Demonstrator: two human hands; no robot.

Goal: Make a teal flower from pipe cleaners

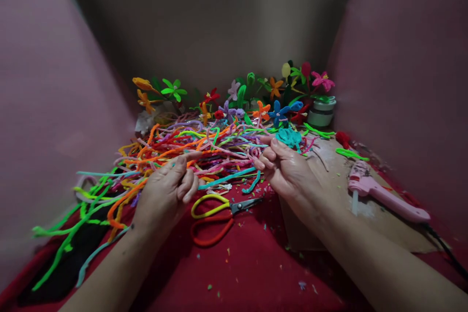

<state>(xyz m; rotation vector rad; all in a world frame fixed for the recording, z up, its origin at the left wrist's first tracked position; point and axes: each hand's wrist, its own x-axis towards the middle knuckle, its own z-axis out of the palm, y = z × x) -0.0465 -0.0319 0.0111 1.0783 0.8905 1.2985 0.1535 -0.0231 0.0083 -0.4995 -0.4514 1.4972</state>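
Observation:
My left hand [170, 183] is closed, its thumb against the index finger and the other fingers curled. A small turquoise bit shows at its fingertips. Opposite it, my right hand [283, 168] is also closed in a pinch, with a pale blue tip at its fingers. A turquoise pipe cleaner [228, 177] stretches between the two hands; its ends are partly hidden by my fingers. Just below lie scissors [230, 208] with one yellow and one red handle, blades pointing right. Behind my hands spreads a heap of many-coloured pipe cleaners [175, 144].
Pipe-cleaner flowers [279, 113] line the back, beside a small lidded jar [321, 111]. On the right a pink glue gun [387, 192] rests on cardboard [303, 229], its cord trailing off right. A turquoise coil [288, 137] lies near my right hand. Scraps dot the red cloth [234, 278].

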